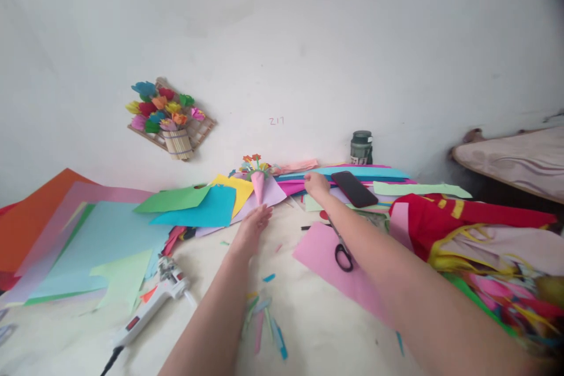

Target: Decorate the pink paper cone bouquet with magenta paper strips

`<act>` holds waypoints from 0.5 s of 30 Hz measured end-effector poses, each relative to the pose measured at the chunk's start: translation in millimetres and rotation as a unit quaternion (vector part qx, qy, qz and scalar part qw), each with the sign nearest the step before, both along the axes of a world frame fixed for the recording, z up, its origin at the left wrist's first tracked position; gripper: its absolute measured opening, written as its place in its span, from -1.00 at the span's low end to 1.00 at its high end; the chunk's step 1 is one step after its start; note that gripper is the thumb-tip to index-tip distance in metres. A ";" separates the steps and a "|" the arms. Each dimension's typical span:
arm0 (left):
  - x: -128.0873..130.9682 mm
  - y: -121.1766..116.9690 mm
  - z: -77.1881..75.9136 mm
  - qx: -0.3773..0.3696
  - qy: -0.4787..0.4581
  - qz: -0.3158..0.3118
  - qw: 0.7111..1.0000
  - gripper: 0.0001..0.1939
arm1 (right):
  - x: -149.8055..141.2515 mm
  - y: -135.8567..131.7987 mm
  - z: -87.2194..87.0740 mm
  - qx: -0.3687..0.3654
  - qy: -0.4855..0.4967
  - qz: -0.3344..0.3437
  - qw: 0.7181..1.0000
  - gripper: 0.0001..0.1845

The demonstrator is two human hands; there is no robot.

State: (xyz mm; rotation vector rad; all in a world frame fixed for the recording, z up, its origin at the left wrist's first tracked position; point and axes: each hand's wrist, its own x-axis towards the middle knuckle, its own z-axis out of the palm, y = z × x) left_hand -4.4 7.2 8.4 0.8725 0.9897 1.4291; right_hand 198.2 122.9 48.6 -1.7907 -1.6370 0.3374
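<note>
At the back of the table, a pink paper cone stands tip down, with small colourful paper flowers at its top. My left hand is just below the cone's tip, its fingers loosely stretched; whether they touch it I cannot tell. Farther right, my right hand is closed over the stacked coloured paper strips, and anything inside its fingers is hidden. A black phone lies beside it. Under my right forearm are black-handled scissors on a pink paper sheet, partly covered by the arm.
Left lie a hot glue gun with a white power strip and large coloured sheets. Paper scraps are strewn in the middle. Red cloth and mixed scraps fill the right. A dark bottle stands by the wall.
</note>
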 end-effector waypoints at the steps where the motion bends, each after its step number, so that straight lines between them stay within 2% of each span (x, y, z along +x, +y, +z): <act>1: 3.5 2.2 3.7 -0.015 0.027 -0.013 0.999 -0.64 | 8.5 -4.6 1.8 -0.004 -0.042 -0.012 0.999 -0.62; 3: 12.7 7.6 11.4 -0.025 0.061 -0.023 0.998 -0.69 | 25.1 -13.4 5.5 -0.003 -0.120 -0.038 0.992 -0.59; 6: 31.8 18.3 18.2 -0.017 0.037 -0.021 0.999 -0.81 | 49.6 -24.1 7.8 -0.001 -0.194 -0.098 0.976 -0.55; 11: 67.3 42.4 12.4 -0.057 -0.079 -0.008 0.995 -0.94 | 81.0 -30.6 -2.0 -0.054 -0.196 -0.137 0.969 -0.23; 15: 86.3 61.2 11.2 -0.115 -0.140 0.026 0.983 -0.86 | 92.8 -28.3 -9.9 -0.112 -0.178 -0.144 0.967 -0.04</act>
